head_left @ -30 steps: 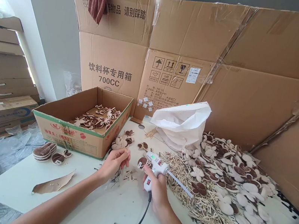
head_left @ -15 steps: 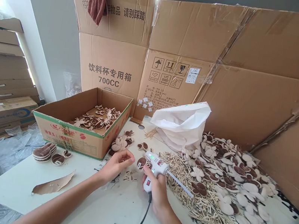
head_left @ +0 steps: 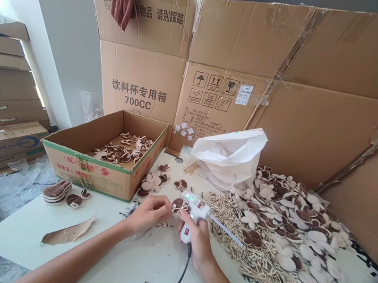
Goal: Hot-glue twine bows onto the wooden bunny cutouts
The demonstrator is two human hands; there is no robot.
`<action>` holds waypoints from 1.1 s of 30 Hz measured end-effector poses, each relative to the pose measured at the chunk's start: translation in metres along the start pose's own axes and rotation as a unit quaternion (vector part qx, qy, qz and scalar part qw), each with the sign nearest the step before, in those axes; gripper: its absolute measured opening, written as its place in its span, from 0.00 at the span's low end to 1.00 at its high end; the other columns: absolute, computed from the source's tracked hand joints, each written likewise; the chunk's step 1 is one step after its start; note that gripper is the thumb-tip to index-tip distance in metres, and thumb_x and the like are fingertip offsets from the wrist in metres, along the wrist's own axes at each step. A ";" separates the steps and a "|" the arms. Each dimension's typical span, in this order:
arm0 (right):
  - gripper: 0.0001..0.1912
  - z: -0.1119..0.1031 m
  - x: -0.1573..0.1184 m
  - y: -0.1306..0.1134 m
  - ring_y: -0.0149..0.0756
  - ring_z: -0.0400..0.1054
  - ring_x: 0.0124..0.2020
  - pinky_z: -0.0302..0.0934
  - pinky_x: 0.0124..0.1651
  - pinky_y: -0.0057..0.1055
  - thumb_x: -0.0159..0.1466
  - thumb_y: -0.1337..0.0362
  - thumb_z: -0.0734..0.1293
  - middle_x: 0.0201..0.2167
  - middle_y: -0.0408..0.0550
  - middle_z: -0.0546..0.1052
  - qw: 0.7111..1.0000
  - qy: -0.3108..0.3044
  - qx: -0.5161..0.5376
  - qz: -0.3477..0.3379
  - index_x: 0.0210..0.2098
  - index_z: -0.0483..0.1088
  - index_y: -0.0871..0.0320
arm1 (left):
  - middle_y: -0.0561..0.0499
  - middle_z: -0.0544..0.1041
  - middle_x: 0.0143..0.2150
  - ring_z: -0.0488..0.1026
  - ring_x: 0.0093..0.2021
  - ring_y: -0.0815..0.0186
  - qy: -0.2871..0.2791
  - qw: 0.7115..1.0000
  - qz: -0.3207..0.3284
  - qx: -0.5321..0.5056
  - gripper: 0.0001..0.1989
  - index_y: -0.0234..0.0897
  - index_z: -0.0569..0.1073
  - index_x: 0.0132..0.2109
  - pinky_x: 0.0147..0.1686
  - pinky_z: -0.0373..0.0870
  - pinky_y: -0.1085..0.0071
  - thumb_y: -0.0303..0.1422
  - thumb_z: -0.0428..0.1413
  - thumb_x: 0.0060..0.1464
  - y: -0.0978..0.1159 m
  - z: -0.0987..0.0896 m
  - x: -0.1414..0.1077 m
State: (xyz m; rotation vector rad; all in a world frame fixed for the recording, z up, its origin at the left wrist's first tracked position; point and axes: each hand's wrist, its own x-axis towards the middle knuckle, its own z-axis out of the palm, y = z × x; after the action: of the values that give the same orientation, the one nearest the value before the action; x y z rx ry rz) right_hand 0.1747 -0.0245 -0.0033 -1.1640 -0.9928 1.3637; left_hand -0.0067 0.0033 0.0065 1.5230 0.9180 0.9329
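Observation:
In my right hand [head_left: 198,238] is a white hot glue gun [head_left: 192,216], its nozzle end pointing up and away, with a clear glue stick [head_left: 227,230] sticking out of its back. A small brown felt piece with a cream bow [head_left: 178,205] is held up between my hands, beside the gun's body and my right thumb. My left hand [head_left: 151,213] is closed in a pinch, its fingertips at the left edge of that piece. Another brown felt piece [head_left: 180,184] lies on the table just beyond. A small group of felt pieces [head_left: 153,181] lies left of it.
A cardboard box [head_left: 97,176] with finished-looking bow pieces stands at left. On the right are a heap of cream cord bits [head_left: 256,262], a pile of felt shapes [head_left: 288,214] and a white bag [head_left: 228,162]. The gun's black cable [head_left: 178,278] runs toward me. Cardboard panels stand behind.
My left hand has moved slightly right, its fingers closing from a looser curl to a pinch at the felt piece. My right hand keeps hold of the glue gun, nearly still.

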 end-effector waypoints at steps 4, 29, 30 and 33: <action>0.21 0.002 -0.003 -0.003 0.32 0.60 0.18 0.55 0.18 0.28 0.56 0.46 0.76 0.18 0.41 0.69 1.000 0.001 -0.009 0.007 0.30 0.73 0.57 | 0.53 0.71 0.26 0.63 0.26 0.69 0.010 1.000 -0.003 0.024 0.20 0.36 0.71 0.31 0.28 0.58 0.72 0.45 0.51 0.65 0.000 -0.001 -0.001; 0.19 0.004 -0.004 0.001 0.31 0.59 0.17 0.54 0.18 0.28 0.56 0.48 0.75 0.17 0.40 0.69 1.000 -0.019 -0.017 0.011 0.32 0.73 0.57 | 0.46 0.79 0.42 0.74 0.39 0.62 -0.044 0.998 0.023 -0.023 0.17 0.37 0.76 0.46 0.37 0.67 0.69 0.46 0.62 0.58 0.009 0.001 -0.004; 0.20 0.003 -0.003 0.002 0.31 0.59 0.16 0.54 0.17 0.28 0.55 0.47 0.75 0.17 0.40 0.69 1.000 -0.020 -0.017 0.012 0.32 0.73 0.57 | 0.45 0.79 0.43 0.75 0.40 0.62 -0.048 0.998 0.026 -0.026 0.17 0.37 0.76 0.46 0.37 0.67 0.69 0.45 0.62 0.59 0.009 0.001 -0.004; 0.21 0.002 -0.001 0.004 0.31 0.58 0.16 0.53 0.17 0.28 0.54 0.45 0.75 0.16 0.39 0.68 0.999 -0.021 -0.019 0.016 0.32 0.72 0.56 | 0.45 0.80 0.43 0.76 0.40 0.61 -0.052 0.998 0.024 -0.032 0.16 0.37 0.75 0.45 0.37 0.68 0.69 0.45 0.62 0.58 0.008 0.001 -0.004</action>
State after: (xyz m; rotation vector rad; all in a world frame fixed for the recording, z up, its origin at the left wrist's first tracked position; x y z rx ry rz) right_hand 0.1715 -0.0256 -0.0070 -1.1884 -1.0369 1.4054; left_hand -0.0072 -0.0017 0.0136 1.5302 0.7736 0.8985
